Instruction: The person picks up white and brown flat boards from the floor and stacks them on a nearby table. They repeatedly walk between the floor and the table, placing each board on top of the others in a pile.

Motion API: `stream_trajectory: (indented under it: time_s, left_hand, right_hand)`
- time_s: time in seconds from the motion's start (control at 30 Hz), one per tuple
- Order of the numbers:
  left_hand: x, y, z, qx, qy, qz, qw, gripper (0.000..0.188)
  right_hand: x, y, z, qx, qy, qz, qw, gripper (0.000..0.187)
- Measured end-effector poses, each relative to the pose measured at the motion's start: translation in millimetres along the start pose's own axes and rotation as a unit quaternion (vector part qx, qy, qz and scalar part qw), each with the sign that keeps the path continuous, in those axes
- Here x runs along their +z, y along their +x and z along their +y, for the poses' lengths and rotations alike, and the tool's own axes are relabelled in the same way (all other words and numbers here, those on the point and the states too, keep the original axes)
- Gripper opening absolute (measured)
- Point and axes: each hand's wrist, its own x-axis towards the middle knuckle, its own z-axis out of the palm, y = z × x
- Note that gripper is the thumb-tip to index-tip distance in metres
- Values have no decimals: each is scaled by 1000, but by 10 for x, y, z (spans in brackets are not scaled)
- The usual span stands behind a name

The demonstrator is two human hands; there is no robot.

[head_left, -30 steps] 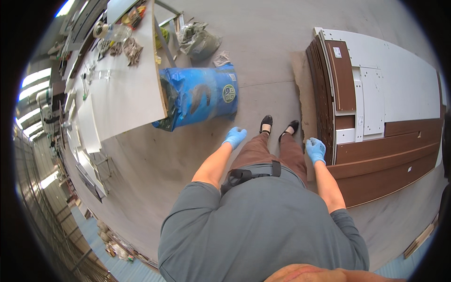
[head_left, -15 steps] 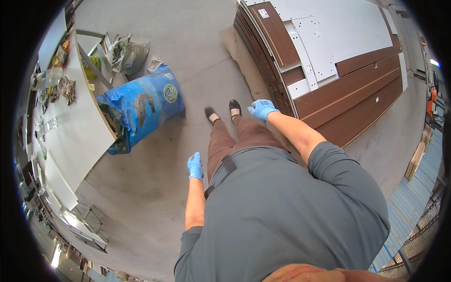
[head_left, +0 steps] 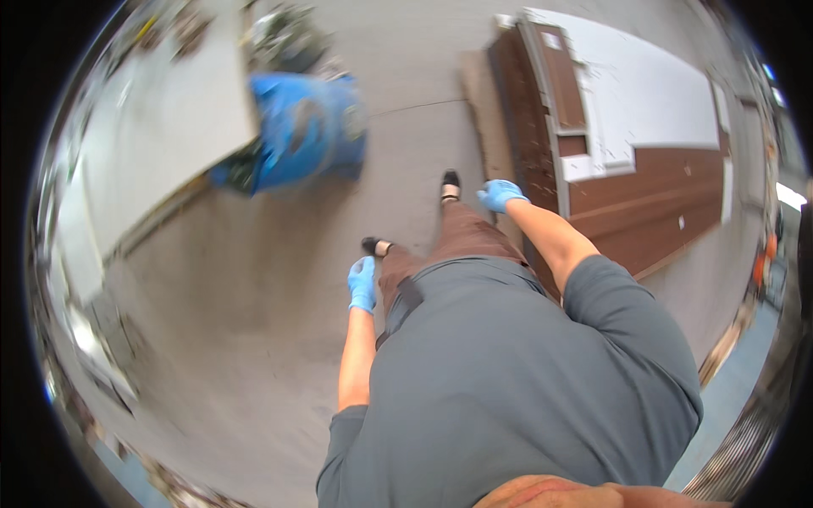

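Observation:
My left hand (head_left: 362, 286), in a light blue glove, hangs beside my left thigh. Its fingers are loosely curled, and nothing shows in them. My right hand (head_left: 501, 195), gloved the same way, is held out in front of my right leg with the fingers curled in and no object visible. Nearest to it is the stack of brown and white boards (head_left: 627, 199), whose long side runs just to its right. I cannot see the hand touching the stack. Both my feet are on the grey floor (head_left: 415, 140), one ahead of the other.
Ahead on the left, a large blue sack (head_left: 292, 131) leans by a white-topped table (head_left: 169, 127). Behind it lies a greyish-green bag (head_left: 288, 38). A brown sheet (head_left: 484, 110) sticks out under the boards. Far right is an orange machine (head_left: 764, 258), blurred.
I have stepped on, my right foot now ahead of the left. The board stack and blue sack sit further right and higher in the picture. Both hands remain at my sides, still without objects.

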Motion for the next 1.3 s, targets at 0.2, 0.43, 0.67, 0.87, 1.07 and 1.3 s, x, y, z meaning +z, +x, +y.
stream_trajectory:
  time_s: [0.2,0.43,0.67,0.87,1.07,1.3]
  left_hand:
    - [-1535,12,-643,23,-9,119,993,43]
    - [-2485,256,-524,2,-134,211,968,39]
    - [-2837,619,-482,20,-235,233,943,39]
    - [-3212,631,-476,-90,-213,259,938,56]
    - [-3453,1211,-468,-93,-243,263,929,57]
    - [-3848,2014,-164,-57,-153,244,956,50]
  right_hand:
    - [746,-155,-1682,-81,-38,15,996,53]
    - [1047,-118,-3702,-250,-136,-28,958,49]
    - [1071,302,-5415,-290,-286,-31,913,48]
    - [1196,607,-6691,-337,-389,-59,855,46]
    - [1425,859,-7776,-288,-423,-57,857,42]
    - [1632,1960,-8461,-281,-367,110,880,42]
